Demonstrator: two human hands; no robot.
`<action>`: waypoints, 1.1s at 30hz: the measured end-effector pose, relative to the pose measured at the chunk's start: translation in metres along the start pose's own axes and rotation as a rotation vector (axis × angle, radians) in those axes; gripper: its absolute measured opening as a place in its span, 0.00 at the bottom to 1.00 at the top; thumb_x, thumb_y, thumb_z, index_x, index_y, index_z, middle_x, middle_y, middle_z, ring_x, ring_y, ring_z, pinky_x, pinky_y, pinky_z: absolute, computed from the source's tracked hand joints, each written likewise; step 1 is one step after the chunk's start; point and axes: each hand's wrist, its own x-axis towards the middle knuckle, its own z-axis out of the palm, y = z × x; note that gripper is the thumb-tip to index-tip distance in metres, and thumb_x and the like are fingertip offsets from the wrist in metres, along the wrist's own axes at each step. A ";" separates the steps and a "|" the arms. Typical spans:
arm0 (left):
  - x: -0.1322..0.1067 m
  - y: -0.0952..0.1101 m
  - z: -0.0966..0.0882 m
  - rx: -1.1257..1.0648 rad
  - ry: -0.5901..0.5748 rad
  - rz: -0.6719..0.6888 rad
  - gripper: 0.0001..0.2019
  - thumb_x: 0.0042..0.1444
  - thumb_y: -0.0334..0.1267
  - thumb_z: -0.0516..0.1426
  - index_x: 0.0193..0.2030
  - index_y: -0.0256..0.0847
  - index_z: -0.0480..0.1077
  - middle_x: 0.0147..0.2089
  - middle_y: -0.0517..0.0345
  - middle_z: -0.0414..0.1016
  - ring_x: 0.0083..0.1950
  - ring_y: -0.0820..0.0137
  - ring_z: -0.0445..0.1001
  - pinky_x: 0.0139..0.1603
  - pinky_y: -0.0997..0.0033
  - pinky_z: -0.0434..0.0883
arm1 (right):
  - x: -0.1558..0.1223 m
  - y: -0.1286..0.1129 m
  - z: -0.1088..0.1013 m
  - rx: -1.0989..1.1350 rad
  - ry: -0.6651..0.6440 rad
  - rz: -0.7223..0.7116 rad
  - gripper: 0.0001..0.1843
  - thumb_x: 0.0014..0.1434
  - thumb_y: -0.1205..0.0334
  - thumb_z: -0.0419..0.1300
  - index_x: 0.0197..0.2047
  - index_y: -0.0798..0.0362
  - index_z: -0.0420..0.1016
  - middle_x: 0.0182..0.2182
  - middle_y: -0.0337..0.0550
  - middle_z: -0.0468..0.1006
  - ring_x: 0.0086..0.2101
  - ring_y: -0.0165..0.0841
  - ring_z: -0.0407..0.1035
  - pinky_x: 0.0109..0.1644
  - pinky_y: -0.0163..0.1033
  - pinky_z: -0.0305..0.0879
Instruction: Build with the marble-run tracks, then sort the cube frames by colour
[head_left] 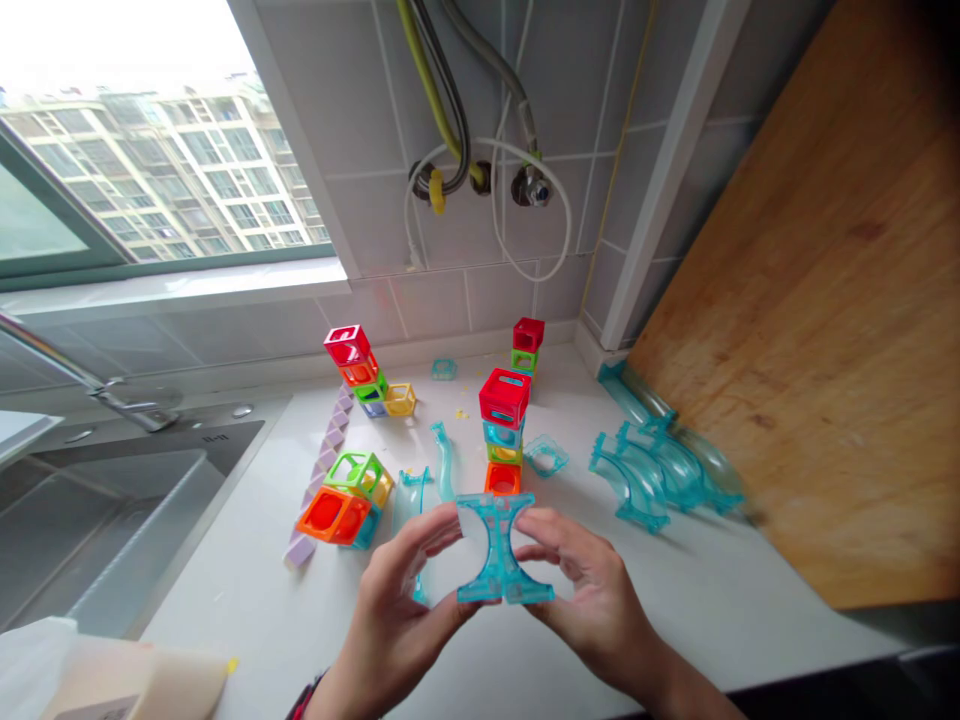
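Note:
Above the front of the counter, my left hand (397, 595) and my right hand (600, 590) pinch a clear blue X-shaped toy track piece (498, 550) from both sides. Thumbs are below, fingers above. Its two curved sides bow inward, and a seam shows at the bottom; I cannot tell whether it is one part or two. Just behind it rises a cube tower (505, 400) of red, blue, yellow and orange frames. Left of my left hand sit an orange cube (334, 515) and a green cube (356, 472). A straight blue track (411, 495) is partly hidden behind that hand.
Several curved blue tracks (652, 470) lie at right by a wooden board (817, 330). Farther back stand two cube stacks, one left (360, 370) and one right (525, 350). A lilac strip (322, 470) runs beside the sink (202, 510). Hoses (450, 120) hang on the wall.

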 end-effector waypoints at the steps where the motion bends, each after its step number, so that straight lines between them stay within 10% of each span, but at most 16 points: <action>1: -0.002 -0.002 -0.001 -0.001 0.002 0.004 0.33 0.49 0.25 0.73 0.61 0.53 0.77 0.54 0.56 0.86 0.51 0.61 0.87 0.53 0.73 0.82 | 0.000 0.001 0.000 0.002 -0.003 -0.009 0.30 0.60 0.65 0.74 0.63 0.34 0.78 0.57 0.42 0.81 0.51 0.40 0.78 0.52 0.42 0.82; 33: -0.009 -0.013 -0.006 -0.039 0.017 -0.006 0.31 0.49 0.26 0.73 0.60 0.50 0.79 0.54 0.50 0.86 0.51 0.58 0.87 0.54 0.69 0.83 | 0.002 -0.006 0.000 -0.064 -0.006 -0.033 0.27 0.62 0.60 0.72 0.64 0.38 0.79 0.53 0.45 0.82 0.43 0.36 0.80 0.48 0.38 0.83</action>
